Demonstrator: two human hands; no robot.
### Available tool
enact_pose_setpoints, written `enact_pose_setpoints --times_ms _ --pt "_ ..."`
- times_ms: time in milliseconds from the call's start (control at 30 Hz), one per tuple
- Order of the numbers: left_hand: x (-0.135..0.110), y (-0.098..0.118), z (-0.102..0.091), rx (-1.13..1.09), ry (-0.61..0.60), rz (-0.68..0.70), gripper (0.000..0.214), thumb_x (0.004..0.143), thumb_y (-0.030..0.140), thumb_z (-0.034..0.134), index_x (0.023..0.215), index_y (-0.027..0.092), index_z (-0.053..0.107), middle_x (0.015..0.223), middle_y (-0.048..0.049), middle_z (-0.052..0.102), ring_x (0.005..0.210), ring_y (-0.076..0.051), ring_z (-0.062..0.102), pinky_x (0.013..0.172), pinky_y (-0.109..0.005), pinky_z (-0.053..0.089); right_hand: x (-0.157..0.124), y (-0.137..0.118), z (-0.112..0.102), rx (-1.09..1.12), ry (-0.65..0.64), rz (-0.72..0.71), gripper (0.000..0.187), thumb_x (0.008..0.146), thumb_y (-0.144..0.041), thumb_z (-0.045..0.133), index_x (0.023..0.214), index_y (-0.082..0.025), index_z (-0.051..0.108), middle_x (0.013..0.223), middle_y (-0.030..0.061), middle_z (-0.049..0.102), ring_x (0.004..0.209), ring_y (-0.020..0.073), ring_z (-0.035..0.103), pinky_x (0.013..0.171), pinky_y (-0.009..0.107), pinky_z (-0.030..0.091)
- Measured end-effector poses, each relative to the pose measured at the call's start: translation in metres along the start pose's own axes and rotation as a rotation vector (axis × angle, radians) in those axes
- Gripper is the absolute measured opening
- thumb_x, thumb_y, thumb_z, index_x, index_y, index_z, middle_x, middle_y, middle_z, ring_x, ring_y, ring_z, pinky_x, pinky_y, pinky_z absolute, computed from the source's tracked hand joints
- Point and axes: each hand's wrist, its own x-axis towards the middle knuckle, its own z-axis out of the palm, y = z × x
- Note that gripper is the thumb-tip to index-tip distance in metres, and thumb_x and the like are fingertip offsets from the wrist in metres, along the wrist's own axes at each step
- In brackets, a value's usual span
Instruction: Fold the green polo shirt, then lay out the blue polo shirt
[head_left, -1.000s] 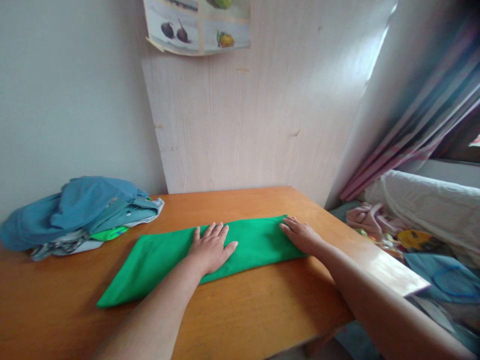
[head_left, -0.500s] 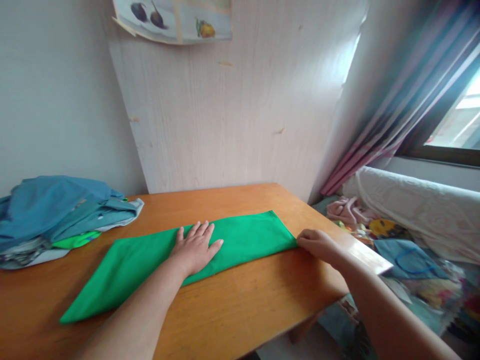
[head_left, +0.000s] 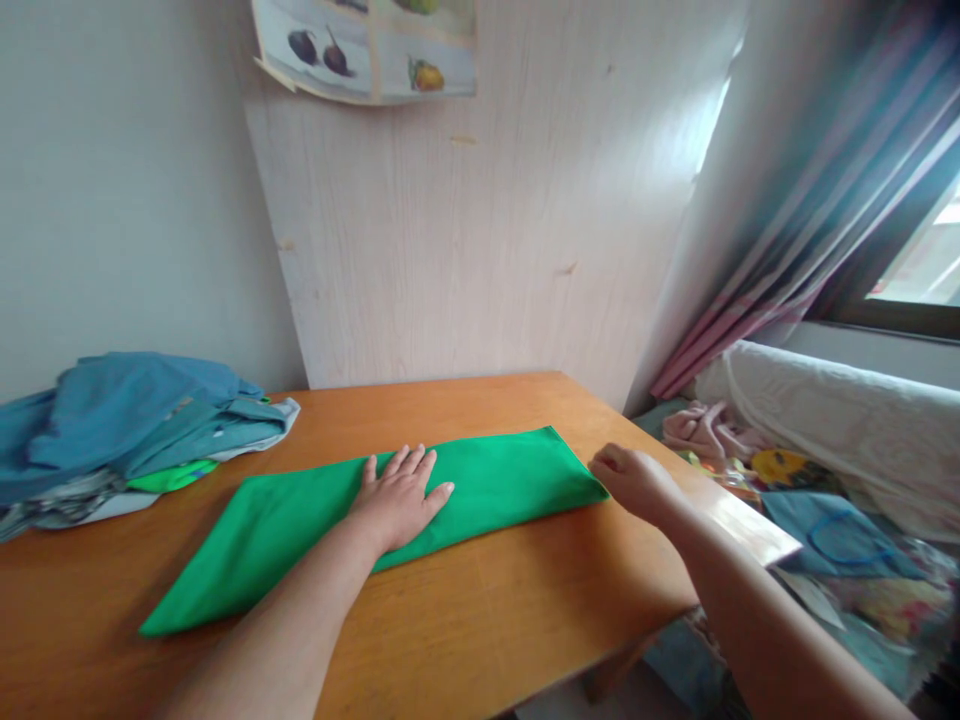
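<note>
A green cloth (head_left: 502,480), folded into a long flat strip, lies slantwise on the wooden table. My left hand (head_left: 401,505) presses flat on its middle, fingers spread and palm down. At the strip's right end my right hand (head_left: 634,482) has its fingers curled closed against the short edge, just above the near corner. Its fingertips are partly hidden, and they seem to pinch the cloth's edge. The left part of the strip is partly covered by my left forearm.
Crumpled blue and grey clothes (head_left: 157,410) are heaped on the table (head_left: 480,630) at left. A pale board (head_left: 450,250) with fruit pictures stands behind. Right of the table, a bed holds a pink cloth (head_left: 712,428), a blue item (head_left: 840,535) and other things, below a curtain (head_left: 787,230).
My right hand has moved slightly up along the cloth's right edge, away from the near corner, which now shows. My left hand stays flat on the cloth. The view has shifted a little.
</note>
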Motion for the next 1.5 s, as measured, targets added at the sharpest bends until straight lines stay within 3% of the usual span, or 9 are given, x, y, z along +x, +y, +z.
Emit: enact_pose_setpoints --times_ms 133,267,367,633,767,933,1267,1367,1500 --pt "-0.001 0.001 -0.002 -0.005 -0.009 -0.006 0.083 0.093 0.074 0.012 0.159 0.024 0.026 0.166 -0.0043 0.015 0.154 -0.032 0.011 0.118 -0.068 0.004 0.028 -0.036 0.006 0.053 0.054 -0.147 0.048 0.100 -0.049 0.031 0.115 -0.024 0.068 0.116 0.0092 0.072 0.107 0.0252 0.065 0.089 0.034 0.047" --pt "-0.003 0.002 -0.005 -0.006 -0.019 -0.008 0.083 0.094 0.073 0.012 0.159 0.024 0.025 0.166 -0.0046 0.016 0.154 -0.031 0.011 0.118 -0.066 0.005 0.049 -0.057 0.035 -0.040 -0.029 -0.258 0.065 0.102 -0.055 0.021 0.146 -0.016 0.049 0.150 0.0139 0.049 0.143 0.0280 0.039 0.116 0.042 0.030" --pt "-0.004 0.003 -0.005 -0.005 -0.014 -0.005 0.083 0.094 0.073 0.013 0.159 0.024 0.026 0.166 -0.0048 0.016 0.154 -0.031 0.010 0.119 -0.066 0.004 0.054 -0.053 0.056 -0.114 -0.161 -0.196 0.077 0.099 -0.065 0.021 0.155 -0.013 0.034 0.163 0.0143 0.030 0.151 0.0320 0.019 0.120 0.051 0.020" --pt "-0.004 0.004 -0.005 -0.010 -0.011 -0.002 0.083 0.094 0.073 0.013 0.158 0.023 0.027 0.166 -0.0064 0.016 0.154 -0.031 0.011 0.119 -0.067 0.004 0.057 -0.040 0.065 -0.170 -0.268 -0.106 0.077 0.098 -0.070 0.016 0.158 -0.023 0.027 0.166 0.0072 0.022 0.153 0.0308 0.012 0.118 0.064 0.008" --pt "-0.005 0.005 -0.005 -0.030 -0.007 -0.003 0.081 0.094 0.073 0.014 0.158 0.025 0.027 0.166 -0.0060 0.018 0.154 -0.031 0.010 0.119 -0.066 0.005 0.057 -0.065 0.063 -0.212 -0.219 -0.111 0.079 0.098 -0.069 0.017 0.156 -0.017 0.033 0.165 0.0117 0.025 0.152 0.0327 0.014 0.119 0.063 0.008" --pt "-0.005 0.004 -0.004 -0.035 -0.003 -0.003 0.082 0.094 0.073 0.015 0.158 0.025 0.027 0.166 -0.0058 0.017 0.154 -0.031 0.010 0.119 -0.067 0.003 0.044 -0.109 0.073 -0.149 -0.225 -0.324 0.082 0.098 -0.069 0.014 0.159 -0.014 0.025 0.166 0.0109 0.021 0.154 0.0275 0.009 0.122 0.052 0.008" --pt "-0.004 0.003 0.000 -0.053 0.019 0.007 0.082 0.094 0.072 0.016 0.157 0.023 0.030 0.166 -0.0074 0.018 0.154 -0.030 0.012 0.118 -0.067 0.003 0.036 -0.141 0.071 -0.142 -0.268 -0.313 0.082 0.099 -0.067 0.020 0.157 -0.009 0.027 0.164 0.0152 0.023 0.153 0.0300 0.014 0.121 0.054 0.014" --pt "-0.004 0.003 0.001 -0.056 0.040 0.012 0.078 0.095 0.070 0.018 0.156 0.024 0.033 0.165 -0.0072 0.022 0.154 -0.030 0.014 0.118 -0.067 0.005 0.034 -0.165 0.074 -0.081 -0.180 -0.423 0.077 0.102 -0.061 0.016 0.157 -0.008 0.028 0.163 0.0156 0.025 0.153 0.0286 0.015 0.122 0.050 0.014" --pt "-0.006 0.003 0.001 -0.053 0.030 0.005 0.072 0.097 0.064 0.019 0.157 0.025 0.031 0.165 -0.0051 0.023 0.154 -0.029 0.014 0.119 -0.066 0.006 0.030 -0.180 0.090 -0.051 -0.230 -0.525 0.071 0.103 -0.057 0.016 0.156 -0.013 0.032 0.162 0.0127 0.029 0.153 0.0263 0.016 0.122 0.050 0.015"
